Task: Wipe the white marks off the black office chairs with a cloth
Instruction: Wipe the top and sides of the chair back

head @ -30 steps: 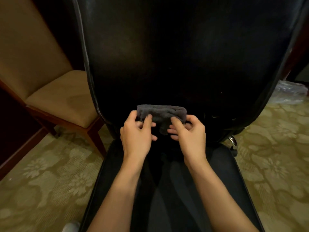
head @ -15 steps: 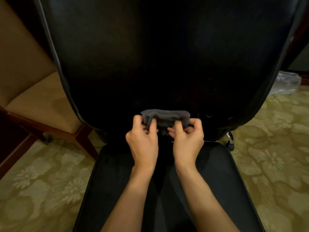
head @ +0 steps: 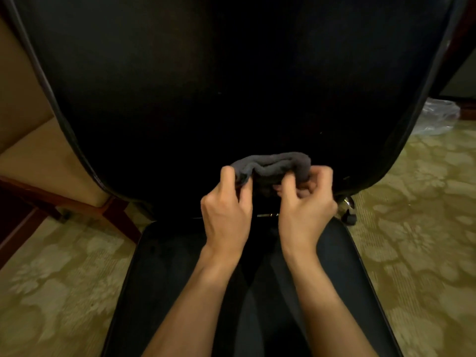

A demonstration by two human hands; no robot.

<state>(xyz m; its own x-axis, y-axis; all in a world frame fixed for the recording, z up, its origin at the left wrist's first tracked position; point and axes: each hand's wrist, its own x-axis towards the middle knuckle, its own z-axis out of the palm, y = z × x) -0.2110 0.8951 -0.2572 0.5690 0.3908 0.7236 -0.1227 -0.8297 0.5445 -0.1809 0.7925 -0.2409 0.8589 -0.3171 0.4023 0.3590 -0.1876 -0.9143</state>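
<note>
1. Head view is looking down on one black office chair (head: 231,73), the largest thing here: its tall backrest is filling the upper frame, its curved edges are tapering inward toward the bottom, and its seat is spreading below under the forearms.
2. Patterned carpet (head: 425,228) is showing on both sides of the seat, giving open floor to the left and right of the chair.
3. One tan upholstered chair (head: 38,155) with dark wooden legs is standing to the left, its seat corner lying just beside the black backrest's left edge.
4. One clear plastic bag (head: 435,119) is lying on the carpet at the far right, apart from the backrest's right edge.
5. Two forearms are reaching forward over the seat, nearly parallel, with wrists slightly bent upward.
6. Left hand (head: 226,207) is showing its back to the camera, its fingers (head: 226,176) curling up and pinching the left end of the cloth.
7. Right hand (head: 306,202) is sitting just beside the left one, its fingers curling inward and gripping the right end of the cloth.
8. One dark grey cloth (head: 273,164), bunched into a short roll, is being held between both hands against the lowest middle part of the backrest, just above the gap where backrest and seat meet.
9. A few tiny pale specks are showing on the backrest, up and to the right of the cloth; they are too small to make out clearly.
</note>
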